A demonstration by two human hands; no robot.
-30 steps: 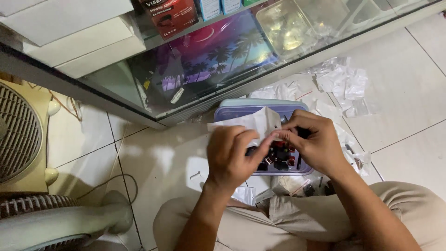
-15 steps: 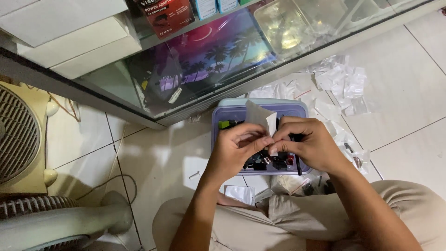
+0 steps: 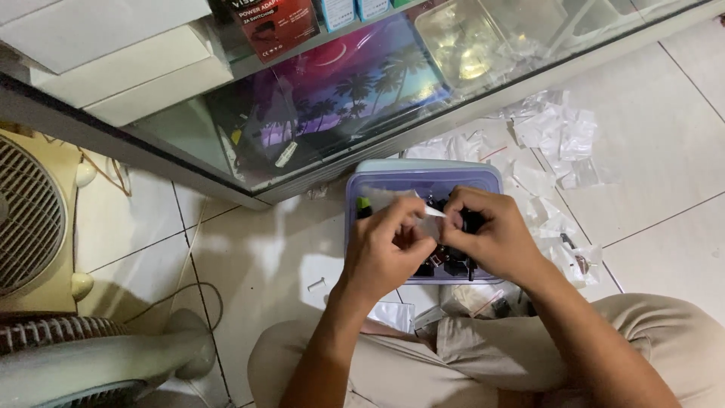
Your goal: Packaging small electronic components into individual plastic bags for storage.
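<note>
Both hands meet above a pale lilac rectangular plastic tub (image 3: 423,175) on the white tiled floor (image 3: 257,257), in front of a glass display cabinet (image 3: 340,91). The left hand (image 3: 385,253) and right hand (image 3: 491,242) each pinch one end of a small clear plastic sachet (image 3: 432,225), their grip pressed together on it just over the tub's small dark parts (image 3: 449,263). More clear sachets (image 3: 559,136) lie scattered on the tiles to the right, and a standing fan (image 3: 30,219) is at the left.

Single head-worn view, steeply downward and close over both hands, lap and tiled floor (image 3: 664,143).
</note>
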